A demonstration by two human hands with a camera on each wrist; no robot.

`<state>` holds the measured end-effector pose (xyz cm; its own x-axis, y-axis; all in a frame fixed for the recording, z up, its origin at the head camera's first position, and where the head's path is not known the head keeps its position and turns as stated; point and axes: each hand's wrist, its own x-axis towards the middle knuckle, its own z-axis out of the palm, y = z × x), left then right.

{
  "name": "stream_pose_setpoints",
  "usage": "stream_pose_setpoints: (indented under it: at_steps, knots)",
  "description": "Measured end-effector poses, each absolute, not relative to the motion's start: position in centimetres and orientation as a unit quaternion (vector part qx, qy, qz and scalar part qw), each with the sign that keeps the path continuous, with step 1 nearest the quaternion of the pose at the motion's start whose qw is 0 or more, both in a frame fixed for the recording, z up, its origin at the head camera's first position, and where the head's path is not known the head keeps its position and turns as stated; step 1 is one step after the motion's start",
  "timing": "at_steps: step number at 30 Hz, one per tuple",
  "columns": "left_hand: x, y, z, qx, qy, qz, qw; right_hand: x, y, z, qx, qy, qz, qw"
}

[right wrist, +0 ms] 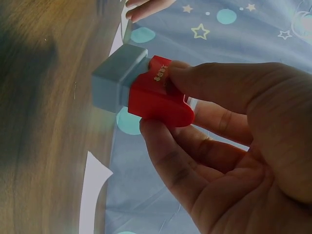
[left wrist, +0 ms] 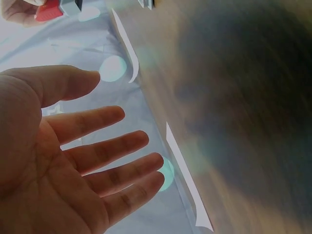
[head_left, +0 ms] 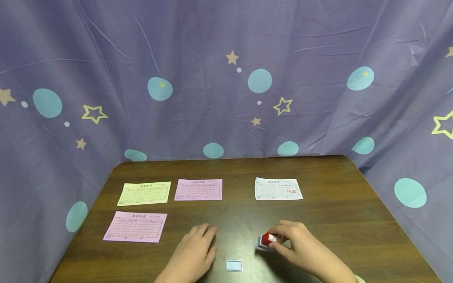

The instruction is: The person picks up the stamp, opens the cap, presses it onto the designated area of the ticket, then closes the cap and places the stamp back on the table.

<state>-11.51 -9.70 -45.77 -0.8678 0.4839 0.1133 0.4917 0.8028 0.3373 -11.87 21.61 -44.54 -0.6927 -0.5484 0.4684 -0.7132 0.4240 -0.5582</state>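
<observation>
Hanging: a patterned curtain (head_left: 198, 51) behind a brown counter (head_left: 354, 220)

Four paper slips (head_left: 198, 190) lie toward the counter's far and left sides. The left hand (head_left: 194, 249) is released, fingers extended; the right hand (head_left: 297, 244) pinches a red-and-grey stamp (head_left: 267, 239), right of a small pale-blue rectangle (head_left: 234, 265).

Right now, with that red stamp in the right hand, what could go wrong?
The right hand holds the red stamp over bare tabletop; lowering it might leave ink there. The left hand could knock the small pale-blue rectangle beside it. The red mark on the white slip might smear if brushed; its dryness can't be seen.
</observation>
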Motion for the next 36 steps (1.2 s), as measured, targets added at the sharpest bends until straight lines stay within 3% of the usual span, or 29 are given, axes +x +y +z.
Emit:
stream_pose_setpoints:
  at_steps: [14,36]
  knots:
    - [-13.2,-10.8,-46.1,-0.226,-0.958,-0.172,0.049,-11.8,21.6,-44.4,0.376,-0.838,0.383,0.103]
    - [-17.7,-13.1,-46.7,-0.187,-0.971,-0.138,0.055,-11.8,21.7,-44.6,0.376,-0.835,0.386,0.107]
